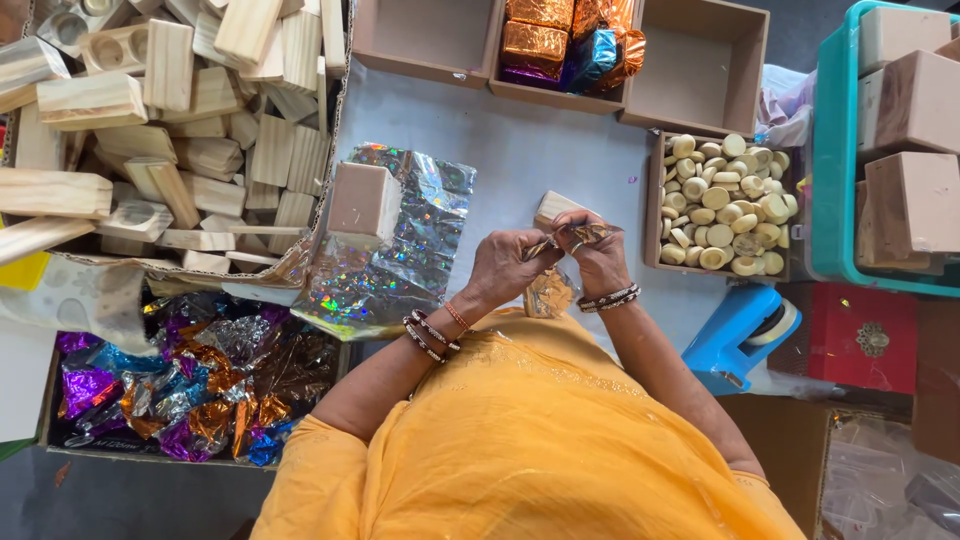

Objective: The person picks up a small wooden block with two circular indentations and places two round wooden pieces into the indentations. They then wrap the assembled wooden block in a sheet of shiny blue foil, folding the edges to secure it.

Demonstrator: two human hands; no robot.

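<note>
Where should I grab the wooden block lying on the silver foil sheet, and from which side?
Grip the block across its two long side faces, coming straight down from above. It lies flat on the foil sheet with its broad face up, and both hands are busy to its right, so the top is probably the freest approach.

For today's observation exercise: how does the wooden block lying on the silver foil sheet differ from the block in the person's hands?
The block on the foil is bare wood; the block in the hands has copper foil folded over its near end. The block on the foil lies free and untouched; the other is gripped by the left hand and right hand. Both are pale wood.
</note>
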